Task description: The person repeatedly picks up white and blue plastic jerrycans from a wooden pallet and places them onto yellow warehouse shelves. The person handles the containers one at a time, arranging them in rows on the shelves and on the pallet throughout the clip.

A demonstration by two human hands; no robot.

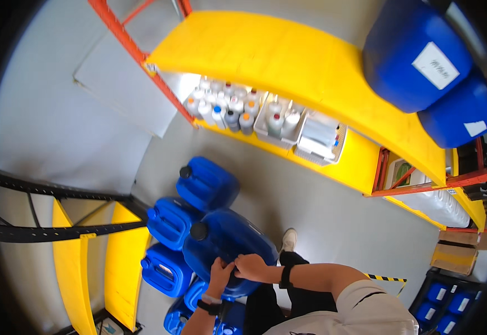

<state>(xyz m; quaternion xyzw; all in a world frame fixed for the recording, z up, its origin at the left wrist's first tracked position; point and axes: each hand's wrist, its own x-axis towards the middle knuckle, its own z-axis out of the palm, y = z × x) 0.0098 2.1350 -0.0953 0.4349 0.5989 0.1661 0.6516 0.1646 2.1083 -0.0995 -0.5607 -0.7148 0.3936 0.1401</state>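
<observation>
A large blue plastic jerrycan (243, 231) with a black screw cap (199, 230) is right in front of me, close to my legs. Both hands are closed at its near side, fingers curled at what looks like its handle. My left hand (219, 277) grips there from the left, and my right hand (251, 267) is beside it, almost touching. The fingertips are partly hidden. Past the held one is another blue jerrycan (213, 184) with a dark cap. To the left are two more blue jerrycans, one farther (174, 223) and one nearer (168, 271).
Ahead runs a yellow shelf (266, 42) on orange posts, with bottles (221, 114) and white baskets (277, 131) beneath. Large blue drums (411, 50) stand on it at the right. A black-framed rack (70, 231) is at the left. More blue containers (196, 296) stand near my left forearm.
</observation>
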